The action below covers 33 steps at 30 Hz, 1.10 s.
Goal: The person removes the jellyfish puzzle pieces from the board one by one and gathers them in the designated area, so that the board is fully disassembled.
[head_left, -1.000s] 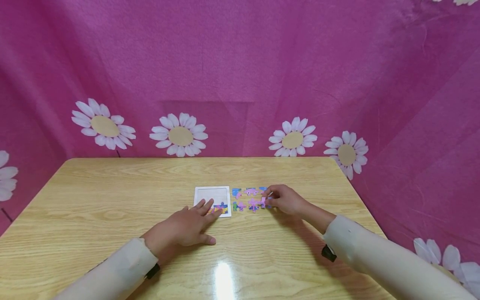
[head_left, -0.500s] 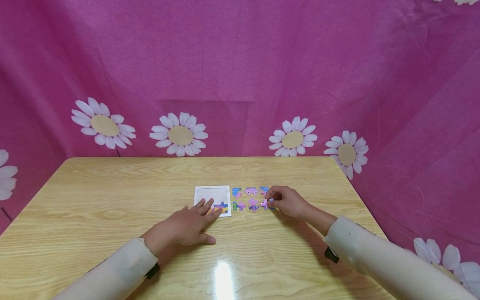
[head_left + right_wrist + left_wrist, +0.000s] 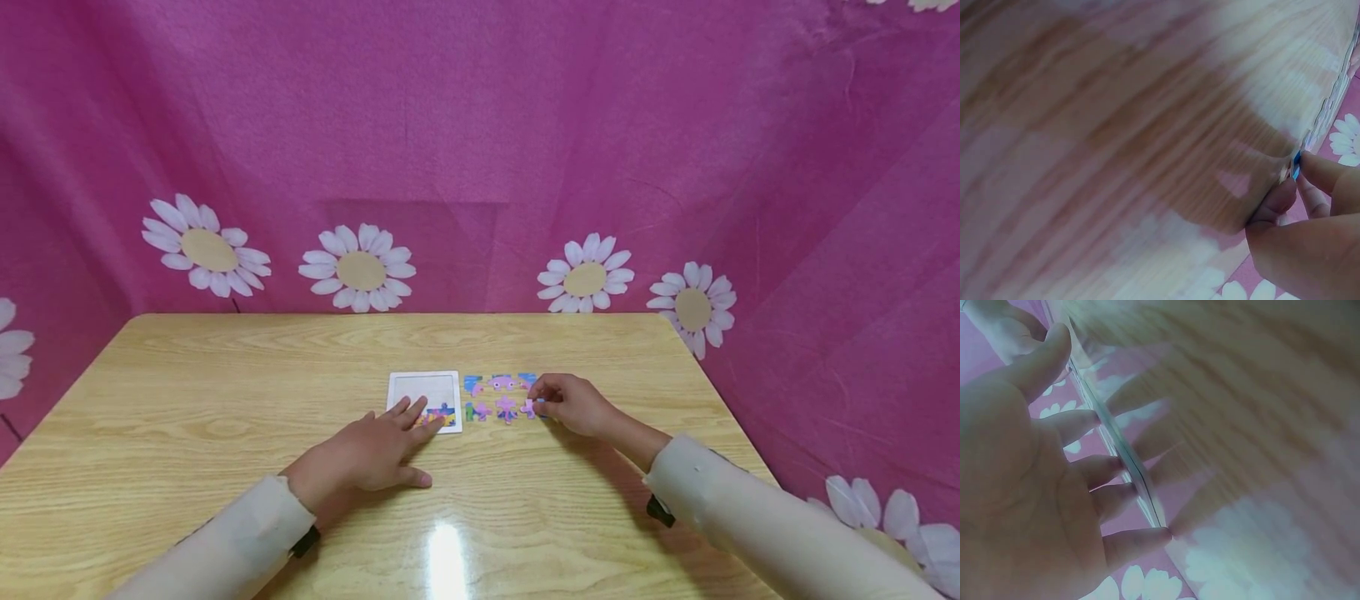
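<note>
Your left hand [image 3: 378, 450] lies with its fingers spread over the lower left part of the white puzzle tray [image 3: 457, 400], so let it bear down lightly, just enough to stop the tray sliding on the worktop [image 3: 262, 392]. Your right hand pinches a small blue jigsaw piece [image 3: 1297, 161] between thumb and finger, at the right end of the lower row of loose pieces; whether it is clear of the surface, you cannot tell from here. Hold it by its edges, because a thin piece probably twists if squeezed hard. Mind the pink piece [image 3: 528, 407] just beside your fingertips: a low sideways drag could nudge it out of line, so lift straight up. The joined pieces [image 3: 441, 412] at the tray's bottom sit partly under your left fingers; press gently there to avoid shifting them.
</note>
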Available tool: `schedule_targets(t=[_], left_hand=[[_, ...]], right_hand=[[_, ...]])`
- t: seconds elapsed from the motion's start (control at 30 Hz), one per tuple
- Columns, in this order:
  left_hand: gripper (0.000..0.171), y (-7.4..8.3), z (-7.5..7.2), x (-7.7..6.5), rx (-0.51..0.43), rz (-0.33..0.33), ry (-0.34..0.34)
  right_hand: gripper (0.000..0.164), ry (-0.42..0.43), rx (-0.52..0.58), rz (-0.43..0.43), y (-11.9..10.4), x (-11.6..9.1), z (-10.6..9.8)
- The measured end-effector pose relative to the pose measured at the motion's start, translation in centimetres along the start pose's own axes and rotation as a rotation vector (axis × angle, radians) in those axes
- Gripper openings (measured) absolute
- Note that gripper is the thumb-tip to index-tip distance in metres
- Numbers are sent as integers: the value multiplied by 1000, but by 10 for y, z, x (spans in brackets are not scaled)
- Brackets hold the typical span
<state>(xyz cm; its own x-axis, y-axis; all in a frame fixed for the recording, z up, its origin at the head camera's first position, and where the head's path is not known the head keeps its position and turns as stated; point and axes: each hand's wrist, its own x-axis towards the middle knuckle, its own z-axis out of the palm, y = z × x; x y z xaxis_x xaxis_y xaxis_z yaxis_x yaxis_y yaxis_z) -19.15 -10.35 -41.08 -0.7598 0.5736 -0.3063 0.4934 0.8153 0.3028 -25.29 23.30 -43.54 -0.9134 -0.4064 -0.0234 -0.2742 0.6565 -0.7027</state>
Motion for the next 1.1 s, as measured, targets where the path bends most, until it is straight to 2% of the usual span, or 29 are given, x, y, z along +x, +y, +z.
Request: schedule_targets(t=[0.2,0.83,1.1], left_hand=[[81,1,-2,-2,7,18,9],[82,3,-5,-1,-6,-13,0],[82,0,-5,-9,-31,-7,24]], right_hand=[[3,-1,-1,1,-2,0,1],[5,-5,20,60,-2,1,0],[5,7,42,87,0,1,0]])
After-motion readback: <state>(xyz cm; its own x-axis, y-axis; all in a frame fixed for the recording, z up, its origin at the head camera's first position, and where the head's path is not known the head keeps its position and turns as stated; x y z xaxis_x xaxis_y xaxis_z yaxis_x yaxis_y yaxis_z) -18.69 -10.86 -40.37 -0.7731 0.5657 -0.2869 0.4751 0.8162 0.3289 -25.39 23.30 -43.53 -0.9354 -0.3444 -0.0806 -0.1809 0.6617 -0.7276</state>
